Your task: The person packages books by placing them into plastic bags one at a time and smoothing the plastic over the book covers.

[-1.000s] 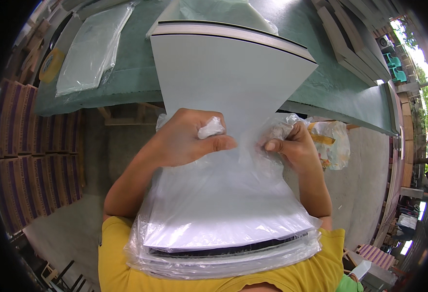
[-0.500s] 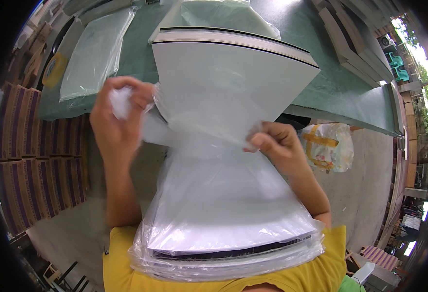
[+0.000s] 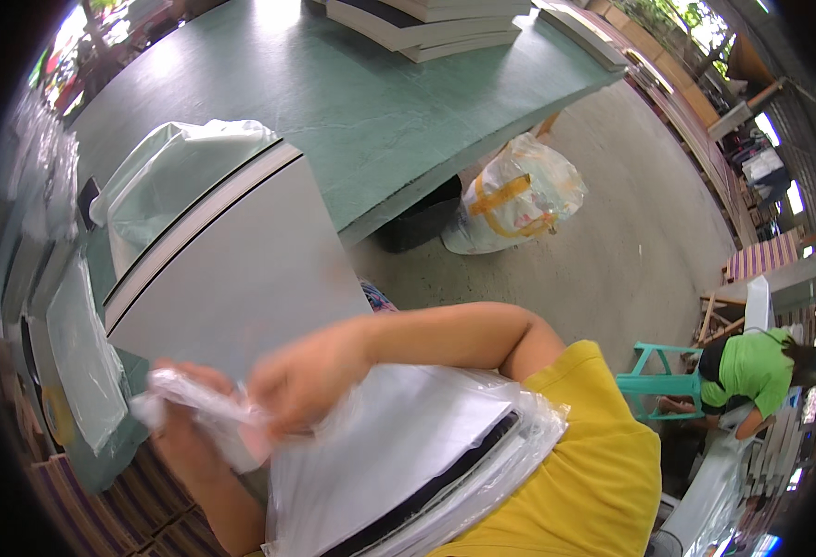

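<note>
A bunched strip of clear plastic film (image 3: 205,401) is gripped in my left hand (image 3: 180,418), its fingers closed around it. My right hand (image 3: 310,376) reaches across to the same film with curled fingers, blurred by motion. Just beyond both hands lies a thick white slab (image 3: 241,251) with black lines along its pale layered edge, propped against the table side. Below the hands, a plastic-wrapped stack of white sheets (image 3: 398,455) with a dark layer rests against my yellow shirt. My hands partly hide where slab and stack meet.
The green table (image 3: 324,139) carries a clear plastic pile (image 3: 180,176), flat wrapped packs (image 3: 88,353) and thick books (image 3: 426,23). A taped plastic sack (image 3: 514,200) stands on the floor. A person in green (image 3: 751,371) works beside a teal stool (image 3: 663,385) at right.
The view has swung, so the table and slab now lie further left. My right hand has crossed to my left, and the film between them has gone from spread to bunched.
</note>
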{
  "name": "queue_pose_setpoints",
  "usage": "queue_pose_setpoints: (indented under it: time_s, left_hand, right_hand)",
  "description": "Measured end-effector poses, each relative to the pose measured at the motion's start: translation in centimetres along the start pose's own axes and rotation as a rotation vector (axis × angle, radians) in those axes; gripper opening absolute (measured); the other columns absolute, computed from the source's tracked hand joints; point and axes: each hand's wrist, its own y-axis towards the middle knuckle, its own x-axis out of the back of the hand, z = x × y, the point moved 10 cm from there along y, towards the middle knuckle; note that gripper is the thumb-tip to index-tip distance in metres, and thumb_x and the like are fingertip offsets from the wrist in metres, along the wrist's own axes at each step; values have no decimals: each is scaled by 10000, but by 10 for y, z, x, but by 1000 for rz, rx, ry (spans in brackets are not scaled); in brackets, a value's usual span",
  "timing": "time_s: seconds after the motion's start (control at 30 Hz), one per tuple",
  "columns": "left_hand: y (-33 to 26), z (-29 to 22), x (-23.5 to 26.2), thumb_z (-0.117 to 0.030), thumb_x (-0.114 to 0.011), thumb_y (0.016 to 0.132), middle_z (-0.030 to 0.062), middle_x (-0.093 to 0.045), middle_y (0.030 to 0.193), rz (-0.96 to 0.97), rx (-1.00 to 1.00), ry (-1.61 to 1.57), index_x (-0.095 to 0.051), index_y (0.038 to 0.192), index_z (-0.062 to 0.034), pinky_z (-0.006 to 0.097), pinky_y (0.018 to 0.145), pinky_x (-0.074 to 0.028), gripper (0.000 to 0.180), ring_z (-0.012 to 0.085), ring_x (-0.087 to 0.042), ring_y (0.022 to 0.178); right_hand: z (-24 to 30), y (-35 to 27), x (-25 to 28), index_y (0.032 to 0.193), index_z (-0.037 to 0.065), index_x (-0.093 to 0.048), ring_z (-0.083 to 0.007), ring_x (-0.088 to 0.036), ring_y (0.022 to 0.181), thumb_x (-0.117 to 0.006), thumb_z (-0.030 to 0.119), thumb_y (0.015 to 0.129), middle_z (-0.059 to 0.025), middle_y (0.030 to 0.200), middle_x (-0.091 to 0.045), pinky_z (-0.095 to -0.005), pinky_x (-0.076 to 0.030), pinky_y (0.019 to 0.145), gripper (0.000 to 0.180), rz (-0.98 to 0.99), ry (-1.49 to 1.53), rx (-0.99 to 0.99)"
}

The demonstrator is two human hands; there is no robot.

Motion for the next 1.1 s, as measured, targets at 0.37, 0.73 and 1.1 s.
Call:
queue_pose_setpoints:
  time_s: [0.37,0.73,1.1]
  left_hand:
    - [-24,-29,-61,-241,-637,720,110,-580,645,1092,-148,-62,-531,767,17,354,467,-461,283,222,-572,548]
    - [-31,46,-12,-84,-581,633,194,-570,814,727,-319,1987,-492,1071,13,396,594,-459,457,314,-581,696]
    - [-15,21,21,-84,-533,633,93,-570,618,534,-141,2212,-591,653,-72,337,504,-446,63,226,-583,612]
  right_hand:
    - [-24,-40,-26,794,-14,-598,-207,-592,773,-646,314,717,-100,695,-598,-313,-457,675,340,526,-347,-299]
    - [-42,-61,61,858,32,-602,-243,-580,803,-557,120,692,-123,890,-593,-421,-455,675,193,-115,-1503,-565]
    - [-15,-69,-25,756,8,-560,-309,-573,750,-556,177,744,-161,743,-586,-386,-460,656,170,522,-657,-422]
